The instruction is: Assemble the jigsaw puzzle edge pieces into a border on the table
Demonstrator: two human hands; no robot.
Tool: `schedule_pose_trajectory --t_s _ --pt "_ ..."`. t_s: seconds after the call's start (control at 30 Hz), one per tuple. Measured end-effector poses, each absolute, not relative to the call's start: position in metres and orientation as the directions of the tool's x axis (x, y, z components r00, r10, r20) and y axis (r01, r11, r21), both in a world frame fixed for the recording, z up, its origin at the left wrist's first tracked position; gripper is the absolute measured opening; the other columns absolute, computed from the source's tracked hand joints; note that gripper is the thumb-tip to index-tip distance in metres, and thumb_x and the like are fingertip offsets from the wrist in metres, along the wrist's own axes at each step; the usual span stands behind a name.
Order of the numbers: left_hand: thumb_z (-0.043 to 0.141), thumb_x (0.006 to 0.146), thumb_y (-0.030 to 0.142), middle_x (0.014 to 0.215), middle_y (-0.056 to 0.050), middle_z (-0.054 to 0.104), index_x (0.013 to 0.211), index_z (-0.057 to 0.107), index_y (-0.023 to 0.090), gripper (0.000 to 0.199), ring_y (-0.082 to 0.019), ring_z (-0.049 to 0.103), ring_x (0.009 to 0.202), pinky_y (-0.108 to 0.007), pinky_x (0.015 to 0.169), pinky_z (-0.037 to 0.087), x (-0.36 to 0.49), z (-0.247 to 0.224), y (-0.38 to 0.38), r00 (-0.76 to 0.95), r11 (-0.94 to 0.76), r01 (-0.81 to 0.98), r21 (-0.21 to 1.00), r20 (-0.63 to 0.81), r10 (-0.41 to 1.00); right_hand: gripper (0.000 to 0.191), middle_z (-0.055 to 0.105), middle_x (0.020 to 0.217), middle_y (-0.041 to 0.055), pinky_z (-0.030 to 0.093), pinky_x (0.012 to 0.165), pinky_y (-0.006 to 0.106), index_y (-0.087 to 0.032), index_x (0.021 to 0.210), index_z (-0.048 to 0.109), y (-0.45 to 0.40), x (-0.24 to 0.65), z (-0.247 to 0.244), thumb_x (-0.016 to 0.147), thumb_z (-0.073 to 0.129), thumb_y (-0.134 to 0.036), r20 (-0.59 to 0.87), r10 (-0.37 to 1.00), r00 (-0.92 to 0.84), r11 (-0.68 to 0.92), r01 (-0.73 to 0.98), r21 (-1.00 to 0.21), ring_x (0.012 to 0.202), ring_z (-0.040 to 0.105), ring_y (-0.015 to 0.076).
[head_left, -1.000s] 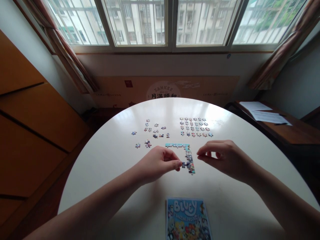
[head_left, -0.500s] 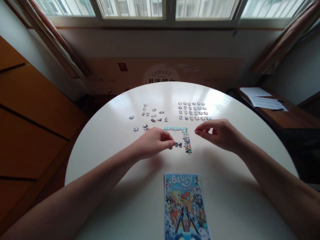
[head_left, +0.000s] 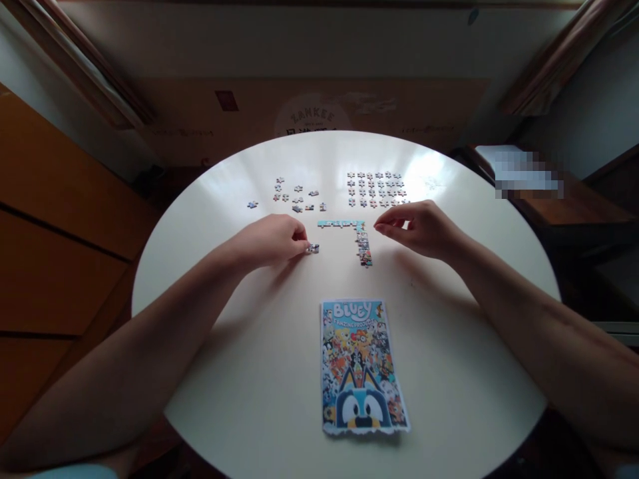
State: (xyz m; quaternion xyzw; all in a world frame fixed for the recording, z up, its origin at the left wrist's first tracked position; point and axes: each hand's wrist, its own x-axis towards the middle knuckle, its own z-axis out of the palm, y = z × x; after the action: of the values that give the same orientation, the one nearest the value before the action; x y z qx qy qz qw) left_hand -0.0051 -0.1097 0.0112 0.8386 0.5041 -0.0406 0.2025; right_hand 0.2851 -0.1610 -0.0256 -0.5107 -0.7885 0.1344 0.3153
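Observation:
My left hand [head_left: 279, 241] pinches a puzzle piece [head_left: 313, 249] at its fingertips, low over the table, left of the joined pieces. A blue strip of joined pieces [head_left: 339, 223] meets a downward column of joined pieces [head_left: 365, 249] at its right end, forming a corner. To the right of that corner is my right hand [head_left: 417, 227], thumb and forefinger close together; nothing can be made out between them. Loose pieces [head_left: 298, 189] lie scattered beyond my left hand. Rows of separate pieces [head_left: 370, 191] are laid out beyond my right hand.
A colourful printed picture [head_left: 362, 366] with a torn lower edge lies near the front of the round white table [head_left: 269, 399]. At the right, papers [head_left: 519, 169] rest on a brown side table [head_left: 574, 209]. An orange wooden cabinet [head_left: 44, 266] stands at the left.
The view has tilted down, showing all of the printed picture. My left hand has moved left with the piece, away from the joined column. My right hand keeps its pose beside the corner.

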Motion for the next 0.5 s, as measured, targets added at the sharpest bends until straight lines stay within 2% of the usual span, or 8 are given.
schedule_pose_trajectory --t_s 0.3,0.5 --pt "0.062 0.078 0.038 0.089 -0.006 0.073 0.084 0.074 0.021 0.021 -0.023 0.061 0.083 -0.029 0.069 0.038 -0.0046 0.0074 -0.1097 0.471 -0.441 0.876 0.197 -0.147 0.87 0.02 0.074 0.075 0.0036 0.054 0.061 0.03 -0.019 0.089 0.08 -0.1606 0.2878 -0.0245 0.089 0.066 -0.034 0.383 0.883 -0.27 0.448 0.729 -0.517 0.065 0.065 0.0147" --pt "0.065 0.079 0.041 0.083 -0.004 0.071 0.089 0.076 0.022 0.024 -0.022 0.061 0.085 -0.03 0.075 0.039 -0.0012 0.0127 -0.1136 0.54 -0.495 0.818 0.292 -0.094 0.836 0.021 0.073 0.073 0.0034 0.053 0.06 0.029 -0.019 0.089 0.08 -0.1607 0.2883 -0.0236 0.089 0.066 -0.034 0.393 0.876 -0.28 0.461 0.725 -0.511 0.064 0.064 0.0143"
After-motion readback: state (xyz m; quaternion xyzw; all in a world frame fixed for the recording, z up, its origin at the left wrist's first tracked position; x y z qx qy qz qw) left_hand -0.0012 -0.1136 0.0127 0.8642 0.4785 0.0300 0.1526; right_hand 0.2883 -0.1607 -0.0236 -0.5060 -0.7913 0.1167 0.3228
